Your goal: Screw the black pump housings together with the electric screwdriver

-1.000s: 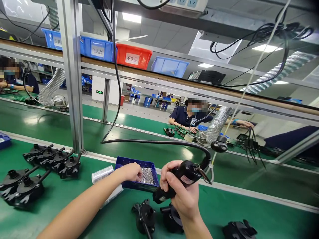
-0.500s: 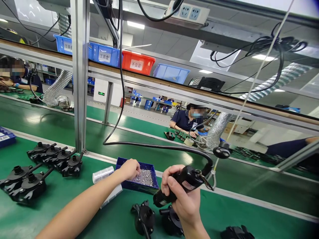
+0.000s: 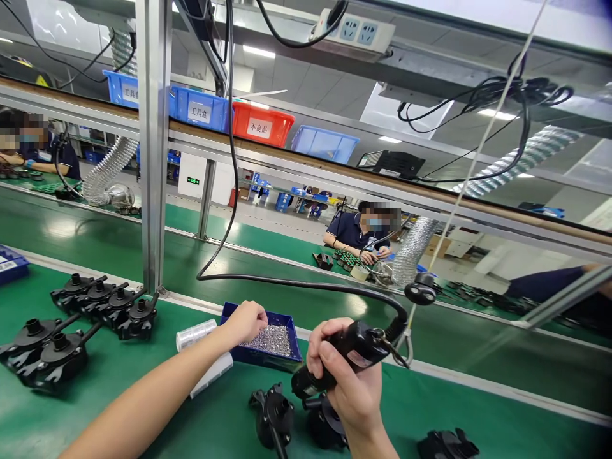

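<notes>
My left hand is over the blue tray of small silver screws. Its fingers are pinched together; whatever they hold is too small or hidden to make out. My right hand is wrapped round a black electric screwdriver, which tilts down to the left with its cable rising from the top. Below its tip, a black plastic housing lies on the green bench, and a second black housing is partly hidden by my right wrist.
Several black housings stand at the left. Two white rolls lie beside the tray, partly behind my left forearm. Another black part is at the lower right. A metal post rises behind the bench. A co-worker sits across.
My left hand has risen slightly from among the screws, its fingers still pinched. My right hand keeps its grip on the screwdriver. The whole view has shifted a little.
</notes>
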`<state>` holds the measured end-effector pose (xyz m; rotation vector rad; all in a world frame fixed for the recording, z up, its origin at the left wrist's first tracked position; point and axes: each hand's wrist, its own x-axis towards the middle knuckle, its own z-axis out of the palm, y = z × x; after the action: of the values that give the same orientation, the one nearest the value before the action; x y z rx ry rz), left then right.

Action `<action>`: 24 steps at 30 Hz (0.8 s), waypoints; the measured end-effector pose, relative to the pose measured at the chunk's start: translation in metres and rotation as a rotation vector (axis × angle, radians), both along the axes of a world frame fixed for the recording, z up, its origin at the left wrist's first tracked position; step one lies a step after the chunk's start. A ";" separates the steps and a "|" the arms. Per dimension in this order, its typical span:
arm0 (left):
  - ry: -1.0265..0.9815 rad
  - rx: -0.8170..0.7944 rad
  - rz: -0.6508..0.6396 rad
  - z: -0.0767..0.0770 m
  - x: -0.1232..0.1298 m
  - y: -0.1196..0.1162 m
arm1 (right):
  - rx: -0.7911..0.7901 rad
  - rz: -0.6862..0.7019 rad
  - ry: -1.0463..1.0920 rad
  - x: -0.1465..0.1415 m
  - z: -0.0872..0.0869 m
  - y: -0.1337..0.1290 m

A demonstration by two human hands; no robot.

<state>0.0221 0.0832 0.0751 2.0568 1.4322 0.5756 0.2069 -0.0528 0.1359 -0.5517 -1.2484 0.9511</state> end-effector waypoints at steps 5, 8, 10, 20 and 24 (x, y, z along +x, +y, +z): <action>-0.056 -0.030 -0.081 0.010 -0.001 -0.050 | 0.041 0.066 0.013 0.001 -0.006 0.005; -0.037 -0.111 -0.141 0.006 0.000 -0.072 | 0.050 0.106 0.014 0.000 -0.012 0.009; -0.006 -0.205 -0.162 0.000 0.002 -0.076 | 0.030 0.109 0.011 -0.003 -0.015 0.010; 0.047 -0.582 -0.185 -0.018 -0.005 -0.056 | -0.023 0.124 -0.002 -0.009 -0.022 0.012; 0.071 -0.638 -0.196 -0.020 -0.004 -0.056 | -0.024 0.122 -0.003 -0.007 -0.022 0.011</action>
<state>0.0178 0.0276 0.0553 1.6765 1.2237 -0.0437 0.1997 -0.0418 0.1136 -0.5001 -1.2860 1.0689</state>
